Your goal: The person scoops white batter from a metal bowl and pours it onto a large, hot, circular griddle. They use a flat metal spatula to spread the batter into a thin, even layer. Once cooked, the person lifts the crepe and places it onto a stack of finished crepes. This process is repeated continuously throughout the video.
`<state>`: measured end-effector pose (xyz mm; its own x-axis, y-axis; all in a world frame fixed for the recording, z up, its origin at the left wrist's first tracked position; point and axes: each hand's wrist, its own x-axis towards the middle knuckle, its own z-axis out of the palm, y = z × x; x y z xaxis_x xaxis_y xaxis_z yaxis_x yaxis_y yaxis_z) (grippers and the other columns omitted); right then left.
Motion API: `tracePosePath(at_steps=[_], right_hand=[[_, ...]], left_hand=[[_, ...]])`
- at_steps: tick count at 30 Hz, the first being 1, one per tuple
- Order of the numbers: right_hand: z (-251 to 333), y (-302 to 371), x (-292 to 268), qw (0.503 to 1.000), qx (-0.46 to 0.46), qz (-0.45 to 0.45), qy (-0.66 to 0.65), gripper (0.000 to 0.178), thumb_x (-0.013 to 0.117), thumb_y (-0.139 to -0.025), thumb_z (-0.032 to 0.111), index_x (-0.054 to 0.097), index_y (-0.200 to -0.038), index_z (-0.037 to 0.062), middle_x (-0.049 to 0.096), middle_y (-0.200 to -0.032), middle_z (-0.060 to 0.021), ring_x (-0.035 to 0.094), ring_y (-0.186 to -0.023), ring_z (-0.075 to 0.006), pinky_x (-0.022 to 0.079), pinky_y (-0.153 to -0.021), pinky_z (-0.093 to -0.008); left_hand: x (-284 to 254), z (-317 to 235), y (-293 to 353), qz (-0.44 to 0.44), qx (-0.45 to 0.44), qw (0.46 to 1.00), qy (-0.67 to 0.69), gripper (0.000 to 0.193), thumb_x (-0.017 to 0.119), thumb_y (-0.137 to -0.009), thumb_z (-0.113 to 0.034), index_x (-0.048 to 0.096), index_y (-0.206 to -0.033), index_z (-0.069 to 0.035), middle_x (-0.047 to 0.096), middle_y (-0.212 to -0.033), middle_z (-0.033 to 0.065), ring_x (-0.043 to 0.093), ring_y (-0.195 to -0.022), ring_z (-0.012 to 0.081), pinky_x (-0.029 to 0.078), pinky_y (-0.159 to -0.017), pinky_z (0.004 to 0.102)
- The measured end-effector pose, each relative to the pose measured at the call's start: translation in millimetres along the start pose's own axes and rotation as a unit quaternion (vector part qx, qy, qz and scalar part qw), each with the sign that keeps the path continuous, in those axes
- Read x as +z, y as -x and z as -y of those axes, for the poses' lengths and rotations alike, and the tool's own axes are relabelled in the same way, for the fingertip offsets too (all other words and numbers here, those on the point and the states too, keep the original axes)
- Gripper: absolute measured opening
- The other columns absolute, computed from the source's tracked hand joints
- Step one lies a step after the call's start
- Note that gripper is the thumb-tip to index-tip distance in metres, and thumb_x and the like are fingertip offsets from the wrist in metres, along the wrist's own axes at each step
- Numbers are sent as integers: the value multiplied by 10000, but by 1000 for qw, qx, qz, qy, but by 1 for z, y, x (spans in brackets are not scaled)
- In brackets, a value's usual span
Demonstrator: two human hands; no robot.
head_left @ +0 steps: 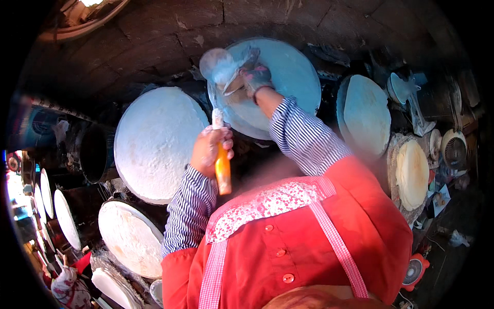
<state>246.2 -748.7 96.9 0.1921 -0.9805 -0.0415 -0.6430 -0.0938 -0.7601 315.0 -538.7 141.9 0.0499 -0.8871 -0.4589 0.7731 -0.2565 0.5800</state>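
My left hand (210, 149) is closed around a slim orange-and-white tool (223, 167), its white end up near the round plate and its orange end pointing down toward my apron. I cannot make out what kind of tool it is. Over the large bluish-white round plate (293, 67) at the back, my right hand (256, 80) is closed on a whitish, crumpled bag-like thing (226, 72), smeared by motion. Below that hand, a brownish patch shows on the plate. White residue covers my fingers.
Left of it stands a big white-coated disc (157, 144), with another disc (128, 237) nearer. To the right are a white disc (365, 113), a stack of pale round sheets (411, 175), a hanging bowl (399, 88) and small fans (454, 149). A dark brick wall (154, 46) rises behind.
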Motion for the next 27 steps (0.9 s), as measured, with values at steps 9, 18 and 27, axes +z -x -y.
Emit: tracePosePath(at_steps=[9,18,27], right_hand=[[76,-9,-84,892,-395,10,218,276,546,-800,195,558,-1066,125,588,-995,-134,583,-846,-323,477,-725,-388],[11,18,-97,649,-642,7,409,266,462,-828,155,559,-1075,130,581,-971,-117,580,-818,-282,480,-637,-359],[-90,-10,-158,796,-490,122,334,248,449,-827,195,611,-991,105,602,-864,-132,609,-759,-266,487,-637,-352]], left_hand=[[5,-2,9,111,-25,978,176,262,532,-806,-156,447,-1000,-1,440,-697,3,424,-529,65,394,-453,220],[32,28,63,233,-77,900,360,255,472,-844,-128,421,-1039,29,449,-745,26,448,-555,94,415,-487,269],[78,114,174,172,211,857,438,334,373,-876,-138,308,-1130,68,411,-787,62,466,-583,126,434,-479,292]])
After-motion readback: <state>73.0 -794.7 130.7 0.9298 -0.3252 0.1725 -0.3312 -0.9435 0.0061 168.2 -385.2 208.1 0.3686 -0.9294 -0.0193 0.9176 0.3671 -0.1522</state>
